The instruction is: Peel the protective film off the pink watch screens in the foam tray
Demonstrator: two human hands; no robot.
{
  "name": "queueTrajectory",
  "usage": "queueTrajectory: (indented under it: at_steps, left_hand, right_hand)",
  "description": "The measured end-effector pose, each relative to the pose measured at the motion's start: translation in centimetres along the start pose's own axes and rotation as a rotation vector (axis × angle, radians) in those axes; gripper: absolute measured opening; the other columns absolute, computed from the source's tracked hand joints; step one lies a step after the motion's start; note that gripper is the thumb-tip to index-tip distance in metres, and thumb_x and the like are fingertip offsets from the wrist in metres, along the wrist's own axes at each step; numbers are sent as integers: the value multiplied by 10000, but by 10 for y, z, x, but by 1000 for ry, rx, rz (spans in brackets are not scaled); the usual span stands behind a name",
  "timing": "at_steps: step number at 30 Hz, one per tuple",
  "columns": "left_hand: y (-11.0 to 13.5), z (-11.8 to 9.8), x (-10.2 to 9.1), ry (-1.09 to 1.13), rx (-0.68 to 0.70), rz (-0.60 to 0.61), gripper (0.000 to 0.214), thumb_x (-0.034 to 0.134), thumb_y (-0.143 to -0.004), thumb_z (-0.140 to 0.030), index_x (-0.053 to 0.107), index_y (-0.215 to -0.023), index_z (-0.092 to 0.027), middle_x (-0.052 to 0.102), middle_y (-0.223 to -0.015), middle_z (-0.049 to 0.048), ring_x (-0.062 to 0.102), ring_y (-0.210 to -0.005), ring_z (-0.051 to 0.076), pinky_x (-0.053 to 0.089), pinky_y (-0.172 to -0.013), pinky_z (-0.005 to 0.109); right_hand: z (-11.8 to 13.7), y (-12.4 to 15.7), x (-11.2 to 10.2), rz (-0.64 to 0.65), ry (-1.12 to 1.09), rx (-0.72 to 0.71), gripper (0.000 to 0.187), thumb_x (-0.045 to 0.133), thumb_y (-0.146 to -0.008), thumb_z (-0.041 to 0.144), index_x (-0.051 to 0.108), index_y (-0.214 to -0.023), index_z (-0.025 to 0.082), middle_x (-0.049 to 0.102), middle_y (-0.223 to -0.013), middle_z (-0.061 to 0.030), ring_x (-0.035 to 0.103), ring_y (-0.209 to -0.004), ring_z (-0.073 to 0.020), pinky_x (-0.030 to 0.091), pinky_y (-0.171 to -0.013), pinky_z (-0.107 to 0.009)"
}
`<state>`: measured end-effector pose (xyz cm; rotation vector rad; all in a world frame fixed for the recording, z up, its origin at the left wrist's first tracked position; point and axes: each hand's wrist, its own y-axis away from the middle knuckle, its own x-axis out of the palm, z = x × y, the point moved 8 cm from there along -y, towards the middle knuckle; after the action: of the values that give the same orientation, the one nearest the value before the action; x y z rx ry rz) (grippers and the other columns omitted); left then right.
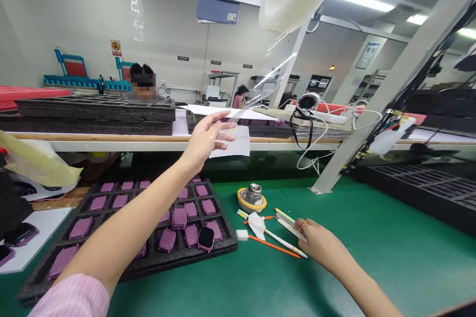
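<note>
While left hand (204, 141) pinches clear film (256, 93), strip rising up-right | right hand (323, 243) curled on white sticks (290, 224)

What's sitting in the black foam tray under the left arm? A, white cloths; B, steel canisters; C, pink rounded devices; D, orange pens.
C. The black foam tray under the left arm holds rows of pink rounded devices in its pockets, and one of them shows a dark face.
</note>
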<state>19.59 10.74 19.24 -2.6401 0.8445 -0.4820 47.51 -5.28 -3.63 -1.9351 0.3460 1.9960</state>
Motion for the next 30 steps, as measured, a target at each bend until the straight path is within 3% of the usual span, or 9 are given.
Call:
queueTrajectory:
  at_steps: [3, 5, 9, 14, 19, 23, 26, 28, 30]
  left_hand:
    - [-1, 1, -10, 118, -18, -57, 418, 473, -1004, -502, 671, -1162, -169, 736, -1026, 101, 667, -717, 140, 496, -588, 216]
    - [0, 3, -12, 130, -37, -25, 489, 580, -922, -595, 700, -1101, -156, 732, -1024, 107, 672, -747, 153, 520, -621, 232]
    - [5, 8, -10, -43, -35, 88, 532, 894, -688, -365, 706, -1137, -149, 716, -913, 65, 630, -704, 110, 529, -700, 242]
    - [10, 19, -15, -155, 2, 97, 321, 833, -742, -396, 763, -930, -145, 711, -895, 77, 620, -688, 117, 522, -641, 247]
    - [9, 22, -23, -268, 48, 56, 299, 818, -749, -412, 770, -923, -173, 672, -765, 41, 573, -612, 120, 434, -511, 219]
    - [8, 23, -24, -331, 60, 21, 293, 840, -711, -416, 736, -810, -160, 659, -727, 40, 555, -566, 122, 416, -493, 234]
    - [10, 25, -22, -363, 56, 20, 268, 804, -740, -397, 736, -842, -158, 647, -707, 30, 557, -558, 116, 415, -496, 227]
    - [11, 27, -21, -381, 45, 27, 275, 788, -744, -407, 732, -830, -151, 620, -654, 16, 549, -539, 113, 400, -481, 218]
    - [12, 27, -21, -397, 35, 32, 296, 785, -733, -430, 715, -785, -147, 605, -632, 9, 547, -529, 113, 385, -463, 212]
  right_hand:
    - [0, 4, 1, -29, 27, 1, 273, 454, -783, 3, 661, -921, 113, 691, -921, -142, 674, -742, -237, 377, -617, -293]
    - [-2, 6, 0, -47, 28, 1, 266, 446, -782, 5, 654, -886, 134, 688, -882, -126, 669, -719, -233, 351, -585, -284]
    - [-3, 9, -2, -86, -6, -11, 227, 452, -783, 40, 636, -764, 172, 650, -755, -84, 656, -640, -219, 325, -525, -272]
    - [3, 10, -16, -206, -122, -41, 196, 443, -831, 139, 616, -755, 190, 665, -760, -87, 653, -572, -206, 441, -534, -297]
    - [17, 13, -87, -495, -237, -72, 296, 321, -971, 265, 603, -995, 177, 664, -757, -72, 608, -518, -191, 511, -527, -323]
    - [64, 33, -163, -719, -274, -228, 325, 324, -1044, 351, 582, -1193, 222, 712, -865, -46, 678, -687, -185, 534, -630, -296]
    - [122, 64, -213, -1050, -186, -540, 225, 458, -1036, 274, 633, -1167, 221, 746, -870, -36, 699, -719, -170, 517, -666, -266]
    - [149, 71, -227, -1182, -68, -620, 154, 530, -1018, 248, 666, -1063, 193, 759, -822, -25, 689, -665, -147, 479, -613, -236]
    - [164, 68, -233, -1263, 72, -606, 177, 568, -1006, 283, 684, -929, 173, 753, -743, -12, 662, -592, -129, 415, -526, -228]
